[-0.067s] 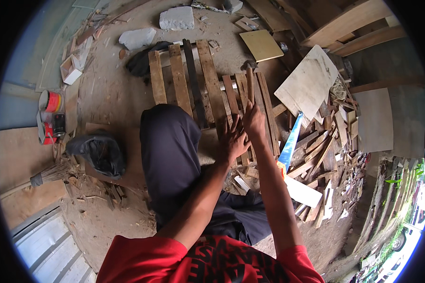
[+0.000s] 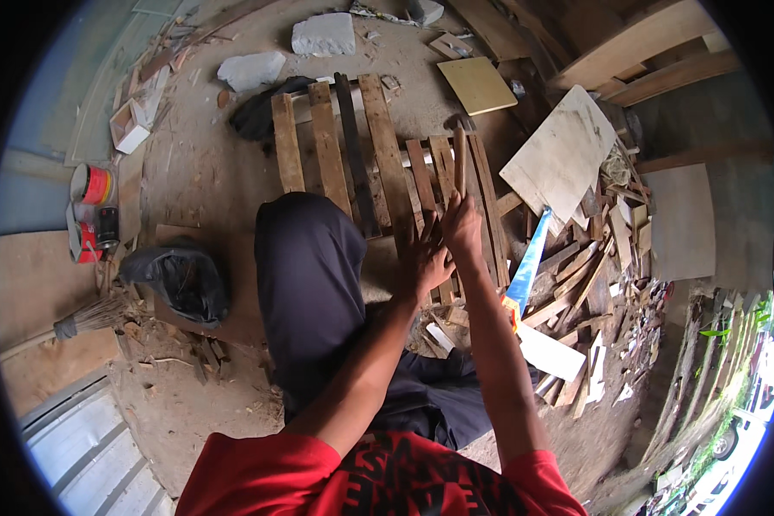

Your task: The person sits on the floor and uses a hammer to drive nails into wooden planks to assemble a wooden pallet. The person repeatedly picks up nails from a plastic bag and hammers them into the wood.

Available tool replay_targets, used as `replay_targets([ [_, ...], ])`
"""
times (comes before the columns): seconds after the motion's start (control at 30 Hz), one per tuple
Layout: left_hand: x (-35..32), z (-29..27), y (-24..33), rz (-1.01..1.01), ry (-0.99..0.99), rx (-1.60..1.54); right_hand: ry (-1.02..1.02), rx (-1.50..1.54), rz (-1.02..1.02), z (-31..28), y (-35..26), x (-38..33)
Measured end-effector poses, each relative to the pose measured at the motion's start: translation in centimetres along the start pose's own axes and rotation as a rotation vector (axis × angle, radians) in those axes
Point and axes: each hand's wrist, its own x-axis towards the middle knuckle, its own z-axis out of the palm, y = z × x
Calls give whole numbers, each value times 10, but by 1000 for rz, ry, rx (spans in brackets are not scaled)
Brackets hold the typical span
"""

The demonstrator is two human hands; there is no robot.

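My right hand is closed round the wooden handle of a hammer, which points away from me over the slats. Its dark head is at the far end, partly hidden by the handle. Close beside it, my left hand lies on the wood with its fingers stretched out; I cannot make out anything held in it. Beneath both hands is a pallet-like frame of wooden slats, with one darker slat among the brown ones. My bent knee in dark trousers covers the frame's near left part.
Right of the frame, a blue-bladed handsaw leans by a pale board and a heap of scrap wood. A black bag, red cans and a twig broom are left. Pale blocks and a yellowish board lie beyond.
The hammer's head has shifted slightly to the right and its handle has tipped a little. My left hand stays on the wood.
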Motion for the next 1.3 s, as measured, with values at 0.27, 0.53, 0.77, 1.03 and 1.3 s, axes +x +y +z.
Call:
replay_targets([
  [0.27,9,16,-10,8,164,-98,74,40,-11,-13,-22,15],
  [0.53,6,15,2,39,120,-24,-5,-154,57,-12,16,19],
  [0.77,13,9,-8,42,187,-153,-10,-10,22,-52,-20,-4],
  [1.03,-19,12,-26,-43,516,-742,95,398,195,-11,32,-179],
  [1.3,-98,-65,-54,-309,654,-948,0,491,100,8,16,-237],
])
